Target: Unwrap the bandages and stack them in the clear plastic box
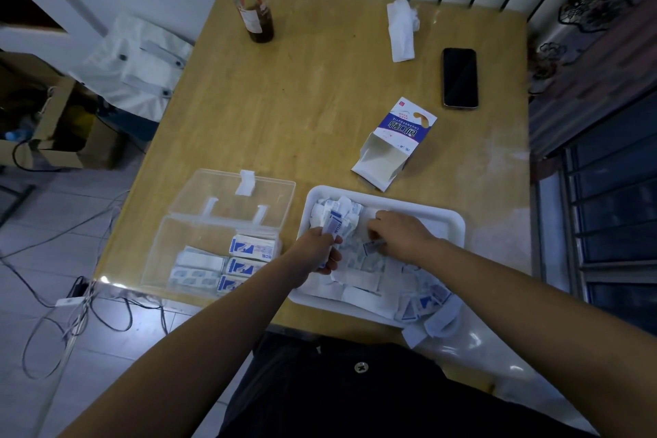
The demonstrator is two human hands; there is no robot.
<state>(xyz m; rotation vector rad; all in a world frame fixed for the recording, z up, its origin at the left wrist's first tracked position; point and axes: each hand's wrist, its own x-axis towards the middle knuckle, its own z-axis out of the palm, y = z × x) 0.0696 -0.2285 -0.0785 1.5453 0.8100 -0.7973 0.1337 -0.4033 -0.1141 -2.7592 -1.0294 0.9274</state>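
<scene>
Left hand grips a bunch of blue-and-white wrapped bandages over the white plastic tray; right hand pinches a small wrapped bandage there. The open clear plastic box, partly stacked, sits just left on the wooden tabletop
</scene>
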